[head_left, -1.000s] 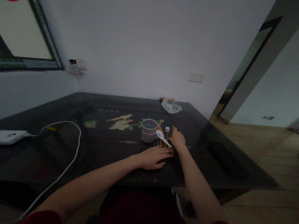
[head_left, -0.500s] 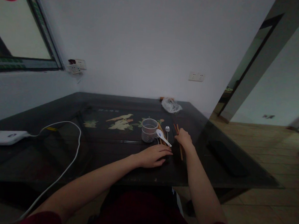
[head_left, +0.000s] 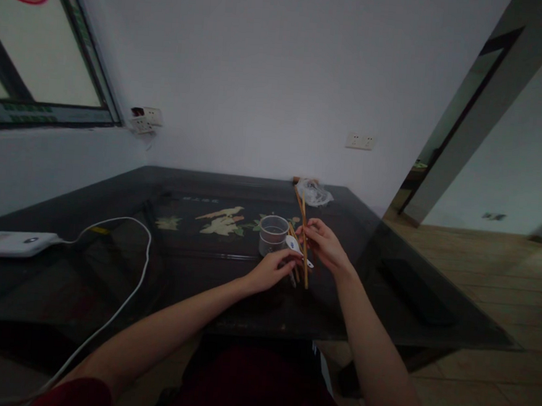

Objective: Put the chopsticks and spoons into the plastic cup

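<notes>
My right hand (head_left: 325, 244) is raised above the dark glass table (head_left: 191, 284) and grips a pair of wooden chopsticks (head_left: 303, 230) that stand nearly upright. My left hand (head_left: 270, 271) is lifted a little off the table, its fingers curled toward the lower ends of the chopsticks and the handle of a white spoon (head_left: 294, 247). Whether it holds anything is hidden. A clear plastic cup (head_left: 273, 235) stands just behind the left hand, with more chopsticks lying beside it.
A crumpled clear plastic bag (head_left: 315, 192) lies at the table's far edge. A white power bank (head_left: 11, 242) with a white cable (head_left: 129, 279) sits on the left. A dark flat object (head_left: 408, 287) lies on the right. Wooden floor and a doorway are to the right.
My right hand lifted the chopsticks off the table and tilted them upright, moving left toward the cup. My left hand rose from lying flat and curled its fingers near the chopsticks' lower ends.
</notes>
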`<control>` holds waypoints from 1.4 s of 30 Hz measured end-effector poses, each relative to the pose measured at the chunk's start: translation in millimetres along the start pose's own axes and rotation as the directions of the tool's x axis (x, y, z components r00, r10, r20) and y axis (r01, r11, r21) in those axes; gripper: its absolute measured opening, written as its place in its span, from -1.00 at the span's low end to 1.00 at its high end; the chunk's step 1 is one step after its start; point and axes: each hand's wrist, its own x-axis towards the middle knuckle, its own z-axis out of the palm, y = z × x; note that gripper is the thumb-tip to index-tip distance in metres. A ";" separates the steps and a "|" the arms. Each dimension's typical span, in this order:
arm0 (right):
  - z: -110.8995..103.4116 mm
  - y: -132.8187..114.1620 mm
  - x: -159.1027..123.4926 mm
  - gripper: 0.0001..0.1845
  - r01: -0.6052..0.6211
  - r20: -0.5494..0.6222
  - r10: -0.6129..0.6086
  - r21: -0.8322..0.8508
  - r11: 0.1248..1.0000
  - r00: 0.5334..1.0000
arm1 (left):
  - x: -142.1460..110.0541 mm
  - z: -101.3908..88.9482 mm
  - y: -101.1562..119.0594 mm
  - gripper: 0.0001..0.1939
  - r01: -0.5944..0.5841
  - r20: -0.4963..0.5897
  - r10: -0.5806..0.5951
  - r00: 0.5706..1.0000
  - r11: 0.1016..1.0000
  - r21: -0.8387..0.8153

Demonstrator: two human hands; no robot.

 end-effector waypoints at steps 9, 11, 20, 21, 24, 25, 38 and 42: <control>29.5 6.4 -8.0 -0.53 0.083 0.032 -0.085 0.057 0.995 0.996 | -0.1 -6.7 3.2 -0.66 0.025 -0.052 -0.025 0.998 1.000 -0.007; 32.7 6.0 -10.2 -0.54 0.097 0.030 -0.098 0.041 0.994 0.995 | -0.2 -7.7 4.3 -0.61 0.018 -0.085 -0.014 0.996 0.999 0.039; 45.1 3.7 -18.3 -0.69 0.142 0.052 -0.143 0.025 0.990 0.988 | -0.9 -10.2 -1.7 -0.70 0.020 -0.077 -0.002 0.997 0.970 0.243; 45.0 4.3 -18.2 -0.69 0.150 0.059 -0.150 0.004 0.989 0.987 | -0.9 -10.6 -2.2 -0.70 0.018 -0.073 -0.001 0.997 0.970 0.243; 42.9 5.3 -18.2 -0.70 0.168 0.087 -0.161 -0.085 0.982 0.983 | -0.4 -11.8 -2.3 -0.72 -0.019 -0.057 0.033 0.998 0.971 0.239; 41.9 5.1 -18.3 -0.70 0.172 0.094 -0.162 -0.121 0.978 0.982 | -0.3 -12.1 -2.0 -0.73 -0.031 -0.054 0.045 0.998 0.970 0.241; 27.2 1.2 -17.6 -0.74 0.270 0.042 -0.286 -0.483 0.833 0.957 | -2.6 -13.4 3.7 -0.73 -0.036 0.027 0.030 0.999 0.976 0.216; 28.9 -0.3 -19.5 -0.77 0.258 0.015 -0.281 -0.448 0.856 0.959 | -2.3 -13.8 3.7 -0.71 -0.010 0.039 0.001 0.999 0.970 0.242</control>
